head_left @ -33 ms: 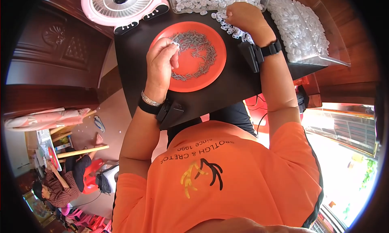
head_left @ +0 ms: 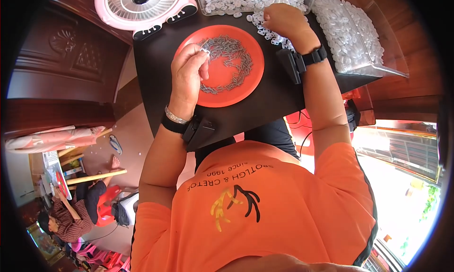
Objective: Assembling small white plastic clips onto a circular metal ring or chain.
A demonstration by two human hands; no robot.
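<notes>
My left hand is closed above the left side of a round red plate, pinching a small white plastic clip between thumb and finger. Many small grey screws or nails lie on the plate, most of them in a rough ring. Farther right, my right hand hangs over a loose heap of white plastic clips on the dark table. Its fingers curl down and inward, and whatever lies between them is hidden.
At the back stands a clear bin full of white clips, with another clear bin to its right. A pink fan sits at the back left. Beyond the table at left, another person sits by a small table.
</notes>
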